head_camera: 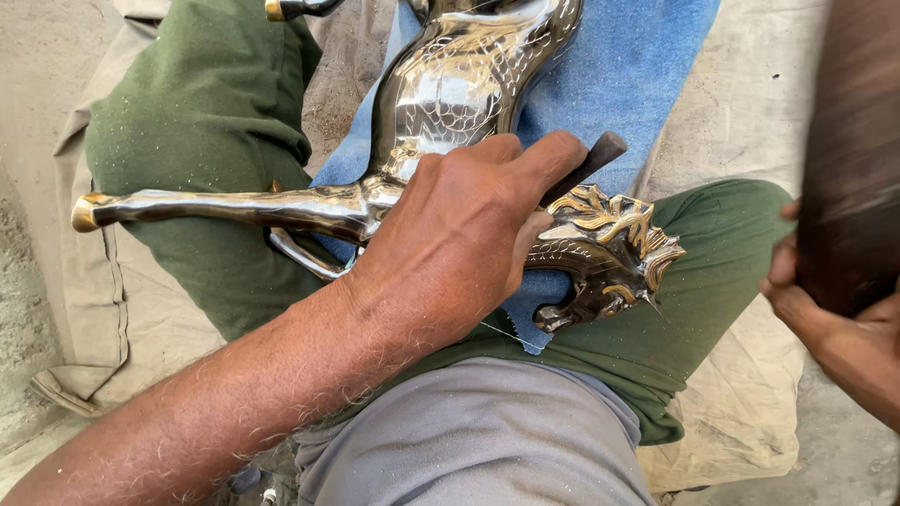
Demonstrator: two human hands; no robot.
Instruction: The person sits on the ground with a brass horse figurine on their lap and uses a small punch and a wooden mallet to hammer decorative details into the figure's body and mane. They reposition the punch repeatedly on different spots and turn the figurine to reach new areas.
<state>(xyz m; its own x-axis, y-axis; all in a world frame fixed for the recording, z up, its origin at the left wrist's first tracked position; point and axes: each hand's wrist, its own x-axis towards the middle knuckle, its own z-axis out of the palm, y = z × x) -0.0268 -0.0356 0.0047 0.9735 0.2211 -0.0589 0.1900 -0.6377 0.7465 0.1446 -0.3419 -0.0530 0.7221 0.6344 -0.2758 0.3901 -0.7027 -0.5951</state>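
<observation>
A shiny silver metal horse figure [450,89] with gold mane and hooves lies across my lap on a blue cloth [628,66]. Its head [605,253] points toward my right knee and one front leg [216,206] stretches left. My left hand [459,234] rests on the horse's neck and grips a dark chisel-like metal tool [586,167] set against the mane. My right hand [797,281] is raised at the right edge, holding a dark wooden mallet [848,159] that is blurred.
I sit with legs in green trousers [206,112] folded on a beige sheet [741,394] over a dusty concrete floor [37,56]. A grey shirt [478,440] fills the bottom of the view.
</observation>
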